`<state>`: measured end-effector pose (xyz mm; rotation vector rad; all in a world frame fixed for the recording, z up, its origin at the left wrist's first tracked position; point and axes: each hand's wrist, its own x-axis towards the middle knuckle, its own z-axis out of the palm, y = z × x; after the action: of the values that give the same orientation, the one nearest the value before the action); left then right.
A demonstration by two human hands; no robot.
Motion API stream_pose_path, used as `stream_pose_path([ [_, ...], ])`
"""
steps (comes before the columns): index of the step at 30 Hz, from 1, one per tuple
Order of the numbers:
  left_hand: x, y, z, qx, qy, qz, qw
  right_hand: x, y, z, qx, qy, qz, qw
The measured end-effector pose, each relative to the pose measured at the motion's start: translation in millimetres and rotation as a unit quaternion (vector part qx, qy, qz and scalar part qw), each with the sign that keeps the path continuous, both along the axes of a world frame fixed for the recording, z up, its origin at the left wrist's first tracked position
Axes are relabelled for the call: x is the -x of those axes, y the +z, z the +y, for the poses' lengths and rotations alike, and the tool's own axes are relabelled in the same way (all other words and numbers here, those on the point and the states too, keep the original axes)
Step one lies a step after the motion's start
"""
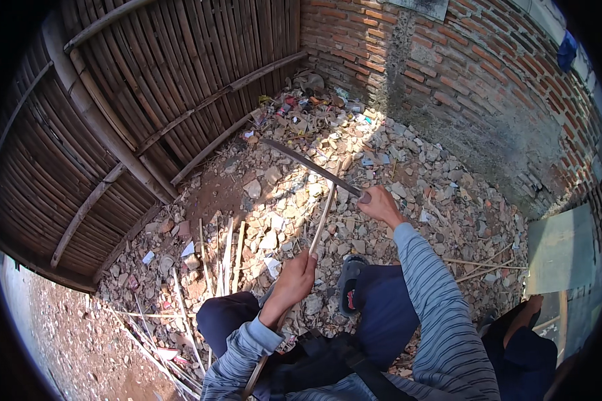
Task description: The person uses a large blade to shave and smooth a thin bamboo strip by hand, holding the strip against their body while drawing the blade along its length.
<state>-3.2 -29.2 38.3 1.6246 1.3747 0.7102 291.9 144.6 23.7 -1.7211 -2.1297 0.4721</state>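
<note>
My right hand (381, 206) is closed round the handle of a machete (308, 165), whose long dark blade points away to the upper left. In my left hand (297, 281) is a thin bamboo strip (324, 220). The strip slants from under my left forearm up to the blade. Near its far end the blade crosses the strip; I cannot tell whether it is cutting in. My knees are bent on either side of the strip, and one sandal (350, 286) shows on the rubble.
Broken bricks and stones (267, 239) cover the ground. Several split bamboo strips (229, 257) lie by my left knee. A bamboo wall (160, 87) stands left, a brick wall (475, 87) behind. At right are a flat greenish panel (560, 252) and another person in dark clothes (525, 351).
</note>
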Motion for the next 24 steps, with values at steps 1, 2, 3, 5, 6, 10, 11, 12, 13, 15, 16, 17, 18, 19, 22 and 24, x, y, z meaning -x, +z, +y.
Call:
stream_pose_path([
  [1,-2,2,-2,-0.004,0.001,0.003,1.0,-2,-5,2,-0.002,-0.002,-0.001,1.0],
  [2,-4,-14,0,-0.013,0.005,0.012,1.0,-4,-9,4,0.011,-0.036,0.003,0.999],
  [3,-2,-15,-1,-0.015,0.006,0.014,1.0,0,-10,7,0.024,-0.066,0.011,0.997],
  [5,0,-17,-1,-0.01,0.016,0.033,0.999,1,-14,3,-0.001,-0.054,0.007,0.999],
  [6,-1,-14,0,-0.019,0.011,0.032,0.999,-2,-14,-2,-0.004,-0.032,0.012,0.999],
  [10,-3,-5,1,-0.009,0.0,0.006,1.0,-7,-8,2,0.018,-0.014,0.01,1.0],
  [11,-4,-4,-2,-0.01,0.002,0.01,1.0,-6,-6,3,0.025,-0.031,0.0,0.999],
  [12,-4,-4,-3,-0.012,0.004,0.015,1.0,-2,-8,6,0.036,-0.075,0.053,0.995],
  [13,-4,-8,-3,-0.013,0.003,0.015,1.0,-3,-9,5,0.035,-0.075,0.053,0.995],
  [15,-5,-11,-2,-0.018,0.001,0.023,1.0,-4,-13,0,0.002,-0.083,0.028,0.996],
  [16,-4,-9,-5,-0.003,-0.001,0.009,1.0,-7,-12,0,0.002,-0.084,0.029,0.996],
  [17,-4,-7,-4,-0.003,-0.002,0.01,1.0,-12,-10,0,-0.001,-0.052,0.014,0.999],
  [18,-3,-5,0,0.007,-0.004,0.0,1.0,-16,-9,1,-0.003,-0.019,-0.001,1.0],
  [19,-3,-2,3,0.016,-0.007,-0.011,1.0,-16,-9,4,-0.002,-0.021,-0.001,1.0],
  [22,-4,-19,7,0.016,-0.004,0.006,1.0,-7,-13,8,0.015,-0.102,0.025,0.994],
  [24,-4,-28,9,0.01,-0.001,0.014,1.0,-7,-17,4,-0.008,-0.082,0.011,0.997],
])
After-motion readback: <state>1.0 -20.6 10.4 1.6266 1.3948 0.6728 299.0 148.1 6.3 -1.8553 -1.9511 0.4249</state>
